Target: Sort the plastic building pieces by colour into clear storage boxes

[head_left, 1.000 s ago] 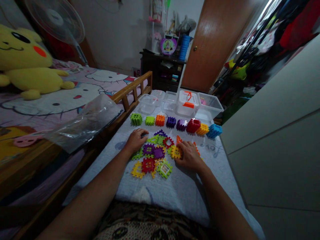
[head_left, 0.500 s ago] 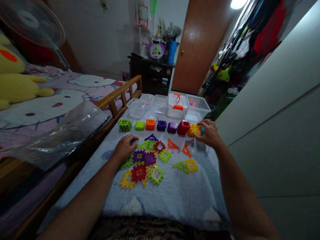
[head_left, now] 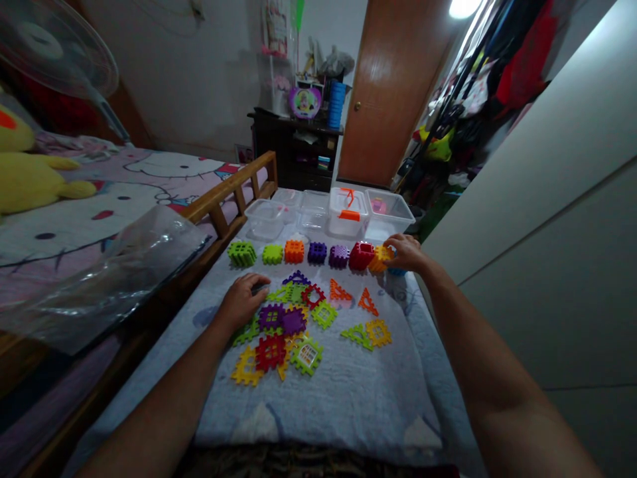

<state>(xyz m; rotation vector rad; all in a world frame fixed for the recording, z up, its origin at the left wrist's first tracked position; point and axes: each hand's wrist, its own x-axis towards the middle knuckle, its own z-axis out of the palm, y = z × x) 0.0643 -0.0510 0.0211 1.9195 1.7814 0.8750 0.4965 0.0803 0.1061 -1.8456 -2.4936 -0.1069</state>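
Note:
My right hand (head_left: 407, 252) reaches to the right end of a row of plastic interlocking building pieces. Its thumb and fingers close on the side of the yellow stack of pieces (head_left: 379, 259), and a blue stack (head_left: 397, 271) shows partly below the hand. Beside the yellow stack stands a red stack (head_left: 361, 256). Palm down with loosely curved fingers apart, my left hand (head_left: 243, 299) rests on the cloth and holds nothing visible. Close to its fingertips lies a loose pile with a light green triangle (head_left: 279, 293), a purple window piece (head_left: 271, 318) and a red window piece (head_left: 270, 352).
Purple (head_left: 317, 253), orange (head_left: 294, 251) and green stacks (head_left: 241, 254) continue the row leftward. Orange triangles (head_left: 340, 291) and a yellow square (head_left: 379, 332) lie apart. Clear plastic boxes (head_left: 265, 219) line the back. A wooden bed rail (head_left: 219, 216) borders the left; a white cabinet (head_left: 547, 265), the right.
My right hand has shifted slightly left against the yellow stack, and the blue part now shows beneath it. My left hand stays beside the pile. The whole view has shifted a little.

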